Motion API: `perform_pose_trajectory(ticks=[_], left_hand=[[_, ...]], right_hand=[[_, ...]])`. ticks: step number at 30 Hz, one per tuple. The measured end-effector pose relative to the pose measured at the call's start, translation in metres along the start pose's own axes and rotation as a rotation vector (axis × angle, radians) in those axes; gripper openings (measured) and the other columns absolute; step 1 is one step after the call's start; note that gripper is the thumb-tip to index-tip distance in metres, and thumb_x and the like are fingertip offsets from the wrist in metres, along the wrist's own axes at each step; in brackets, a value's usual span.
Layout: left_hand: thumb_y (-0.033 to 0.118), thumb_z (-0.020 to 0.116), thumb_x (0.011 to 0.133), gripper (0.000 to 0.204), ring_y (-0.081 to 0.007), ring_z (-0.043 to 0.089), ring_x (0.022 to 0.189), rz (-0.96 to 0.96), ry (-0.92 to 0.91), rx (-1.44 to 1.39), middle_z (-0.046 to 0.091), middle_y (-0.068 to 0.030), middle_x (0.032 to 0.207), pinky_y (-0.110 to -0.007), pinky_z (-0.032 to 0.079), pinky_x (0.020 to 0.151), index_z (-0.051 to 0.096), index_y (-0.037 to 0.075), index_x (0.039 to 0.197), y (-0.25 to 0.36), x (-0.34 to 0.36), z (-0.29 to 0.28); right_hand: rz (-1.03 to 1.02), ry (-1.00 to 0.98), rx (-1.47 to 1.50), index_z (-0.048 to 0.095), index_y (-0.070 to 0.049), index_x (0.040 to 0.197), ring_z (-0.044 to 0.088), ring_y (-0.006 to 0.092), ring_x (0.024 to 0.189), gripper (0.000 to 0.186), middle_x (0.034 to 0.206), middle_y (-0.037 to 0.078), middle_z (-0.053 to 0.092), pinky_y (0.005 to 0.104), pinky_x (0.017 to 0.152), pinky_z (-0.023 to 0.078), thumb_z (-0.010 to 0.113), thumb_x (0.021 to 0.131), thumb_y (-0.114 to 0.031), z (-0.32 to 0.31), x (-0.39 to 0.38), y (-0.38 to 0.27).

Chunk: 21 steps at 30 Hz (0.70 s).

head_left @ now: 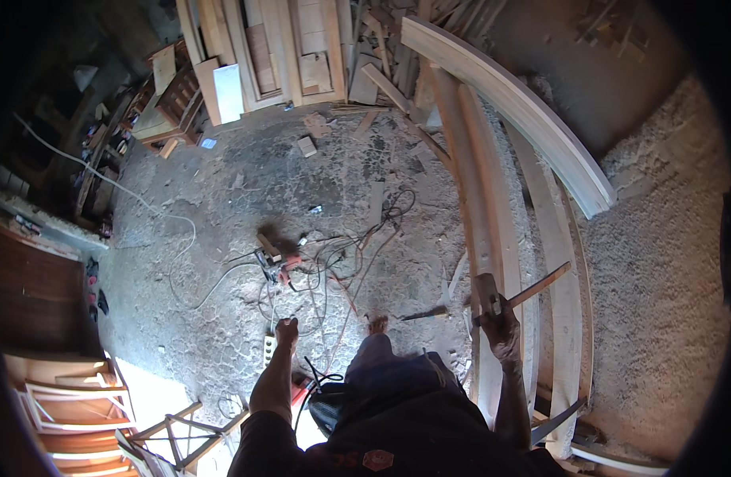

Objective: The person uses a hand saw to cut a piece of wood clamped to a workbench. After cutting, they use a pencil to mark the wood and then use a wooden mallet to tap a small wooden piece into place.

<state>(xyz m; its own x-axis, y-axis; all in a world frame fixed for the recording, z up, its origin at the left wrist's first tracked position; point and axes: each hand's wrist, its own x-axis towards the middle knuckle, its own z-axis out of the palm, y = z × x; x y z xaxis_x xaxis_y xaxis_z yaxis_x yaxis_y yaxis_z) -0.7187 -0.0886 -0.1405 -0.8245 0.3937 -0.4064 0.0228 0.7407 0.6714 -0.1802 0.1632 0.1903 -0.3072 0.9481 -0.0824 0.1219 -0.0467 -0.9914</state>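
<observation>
My right hand (pixel 504 332) is closed around a wooden tool (pixel 486 296) over the long boards on the right. The tool has a blocky part and a straight wooden bar (pixel 540 285) sticking out to the right; its exact kind is unclear. My left hand (pixel 286 332) hangs with curled fingers above the floor, and anything in it is hidden. Close beside it is a white power strip (pixel 268 350). A red and dark corded power tool (pixel 279 266) lies on the floor ahead, among tangled cables (pixel 334 254).
Long planks (pixel 481 199) run along my right side, with a thick curved beam (pixel 509 87) above them. Wooden frames (pixel 282 48) lean at the back. A dark-tipped hand tool (pixel 425 314) lies near my foot (pixel 377 324). A pale cord (pixel 155 208) crosses the left floor.
</observation>
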Motion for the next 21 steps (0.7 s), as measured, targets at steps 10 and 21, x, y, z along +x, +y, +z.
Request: perform_pose_trajectory(ticks=[10,21], left_hand=[[0.033,0.068,0.088,0.031,-0.0279,0.070,0.101,-0.362,-0.153,0.060,0.073,-0.0135,0.104,-0.041,0.055,0.088,0.074,0.005,0.102,-0.075,-0.154,0.003],[0.027,0.066,0.092,0.029,-0.0175,0.068,0.076,-0.648,0.085,-0.499,0.069,-0.0082,0.088,-0.031,0.052,0.058,0.070,-0.001,0.100,-0.004,-0.233,0.063]], right_hand=[[0.080,-0.579,-0.528,0.050,-0.009,0.144,0.070,0.0382,0.109,0.061,0.115,0.022,0.072,0.0445,0.088,0.056,0.075,0.090,-0.024,0.085,0.084,0.003],[0.238,-0.804,-0.347,0.056,-0.004,0.134,0.071,0.0335,0.089,0.044,0.097,0.015,0.071,0.0422,0.082,0.054,0.066,0.099,-0.028,0.084,0.251,0.029]])
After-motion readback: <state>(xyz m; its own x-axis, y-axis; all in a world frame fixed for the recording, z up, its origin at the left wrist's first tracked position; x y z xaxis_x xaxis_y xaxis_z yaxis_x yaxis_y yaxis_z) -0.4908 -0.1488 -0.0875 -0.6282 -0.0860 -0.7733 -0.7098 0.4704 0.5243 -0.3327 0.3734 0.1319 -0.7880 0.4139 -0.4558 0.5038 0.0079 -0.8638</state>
